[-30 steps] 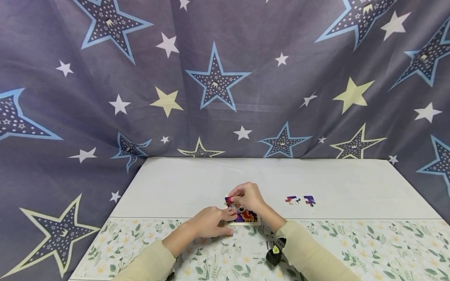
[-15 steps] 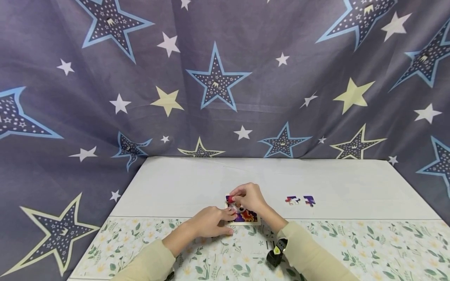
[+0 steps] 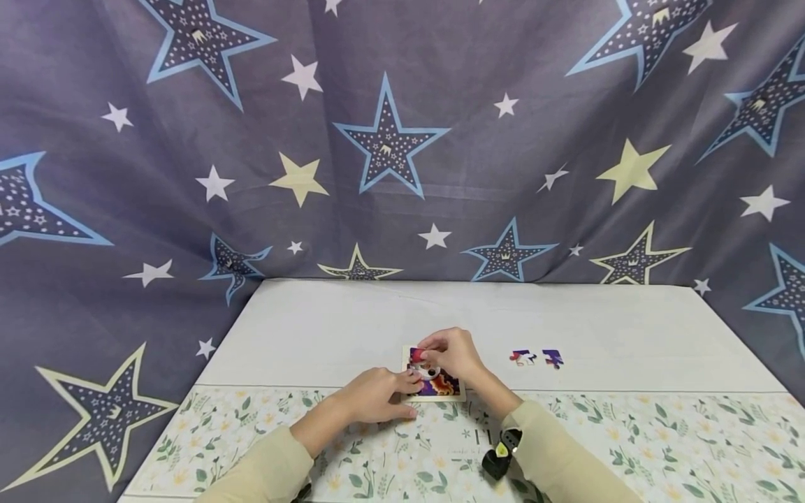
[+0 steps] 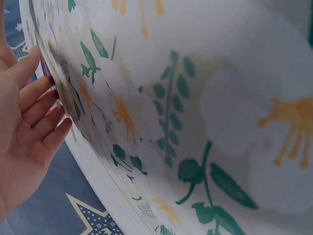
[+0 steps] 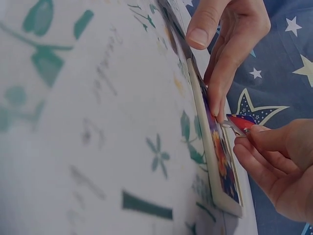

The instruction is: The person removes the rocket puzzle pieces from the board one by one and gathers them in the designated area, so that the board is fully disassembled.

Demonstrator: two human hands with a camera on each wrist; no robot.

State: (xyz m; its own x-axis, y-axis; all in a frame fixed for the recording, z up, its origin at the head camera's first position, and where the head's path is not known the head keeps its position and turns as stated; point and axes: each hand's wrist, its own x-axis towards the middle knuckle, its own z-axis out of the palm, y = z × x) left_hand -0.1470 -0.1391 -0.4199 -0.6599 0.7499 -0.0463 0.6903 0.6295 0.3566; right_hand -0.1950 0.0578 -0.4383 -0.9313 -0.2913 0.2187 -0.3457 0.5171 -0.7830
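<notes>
A small jigsaw puzzle board with a pale rim and a purple, orange and white picture lies in front of me. My left hand rests its extended fingertips on the board's left part; in the right wrist view its fingers reach down onto the picture. Between thumb and fingers my right hand pinches a red and purple puzzle piece. The piece tilts up over the board's upper left part, its lower edge close to the left fingertips. In the left wrist view, the left hand partly hides the board.
Two loose puzzle pieces lie to the right: a red and white one and a purple one. A floral cloth covers the table's near half; the far half is white. Behind it hangs a star-patterned curtain.
My right hand has shifted slightly right with the puzzle piece, uncovering more of the board's upper left corner. The left hand has stayed in place.
</notes>
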